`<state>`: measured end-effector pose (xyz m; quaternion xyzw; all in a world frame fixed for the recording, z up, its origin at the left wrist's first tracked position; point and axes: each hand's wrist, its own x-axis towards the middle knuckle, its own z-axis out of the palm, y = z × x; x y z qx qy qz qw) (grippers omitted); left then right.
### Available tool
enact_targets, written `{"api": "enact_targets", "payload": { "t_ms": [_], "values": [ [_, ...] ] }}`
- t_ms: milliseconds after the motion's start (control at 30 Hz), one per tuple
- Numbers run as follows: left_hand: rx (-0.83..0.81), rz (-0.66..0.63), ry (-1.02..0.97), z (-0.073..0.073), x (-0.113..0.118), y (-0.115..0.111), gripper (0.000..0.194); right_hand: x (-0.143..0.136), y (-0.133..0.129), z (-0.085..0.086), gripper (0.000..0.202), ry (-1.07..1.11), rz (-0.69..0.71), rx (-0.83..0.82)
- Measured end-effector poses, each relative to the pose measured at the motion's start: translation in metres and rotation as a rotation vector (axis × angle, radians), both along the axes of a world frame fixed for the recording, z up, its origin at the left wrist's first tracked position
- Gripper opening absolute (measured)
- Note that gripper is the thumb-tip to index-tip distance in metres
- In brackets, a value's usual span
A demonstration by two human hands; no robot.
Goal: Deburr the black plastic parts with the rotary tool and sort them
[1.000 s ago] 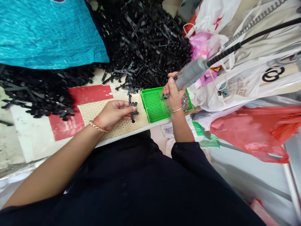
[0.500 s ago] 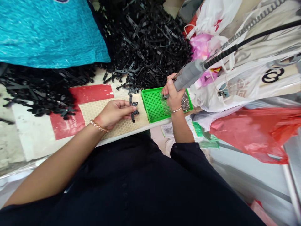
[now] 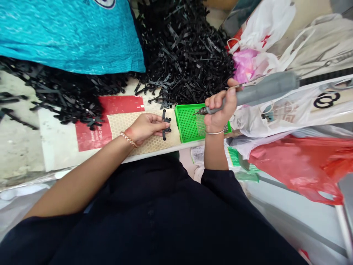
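My left hand (image 3: pixel 149 129) pinches a small black plastic part (image 3: pixel 164 125) between thumb and fingers, over a honeycomb-patterned mat (image 3: pixel 121 123). Wrapped round a grey electric screwdriver (image 3: pixel 256 90), my right hand (image 3: pixel 222 106) is above a green perforated tray (image 3: pixel 190 138). The screwdriver lies nearly level, its tip pointing left over the tray. Small metal screws in the tray's right end are mostly hidden behind my right hand.
A large pile of black parts (image 3: pixel 184 55) lies behind the mat and tray. A blue bag (image 3: pixel 71 36) covers part of it. White plastic bags (image 3: pixel 253 123) and a red bag (image 3: pixel 298 158) are on the right.
The screwdriver has swung from a steep slant to nearly level, and my right hand has turned with it. My left hand still holds the black part. The view has shifted slightly.
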<state>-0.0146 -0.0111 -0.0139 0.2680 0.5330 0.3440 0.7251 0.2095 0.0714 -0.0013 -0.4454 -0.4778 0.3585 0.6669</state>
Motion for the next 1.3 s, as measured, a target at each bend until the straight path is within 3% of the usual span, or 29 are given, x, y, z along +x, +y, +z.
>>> {"api": "enact_targets", "payload": {
  "t_ms": [167, 333, 700, 967, 1300],
  "values": [
    [-0.001, 0.001, 0.017, 0.002, 0.001, 0.0, 0.034, -0.055, -0.013, 0.019, 0.055, 0.077, 0.195, -0.08],
    [0.025, -0.013, 0.027, 0.0, 0.001, 0.0, 0.037, -0.088, -0.019, 0.022, 0.057, 0.162, 0.324, -0.128],
    [0.006, 0.001, 0.02, 0.0, 0.001, 0.0, 0.04, -0.088, -0.018, 0.01, 0.059, 0.08, 0.341, -0.154],
    [0.023, -0.003, 0.018, -0.003, 0.0, -0.001, 0.037, -0.091, -0.021, 0.016, 0.042, 0.183, 0.383, -0.111],
    [0.011, 0.003, 0.033, -0.001, 0.002, -0.001, 0.041, -0.09, -0.022, 0.011, 0.043, 0.156, 0.378, -0.177]
  ]
}}
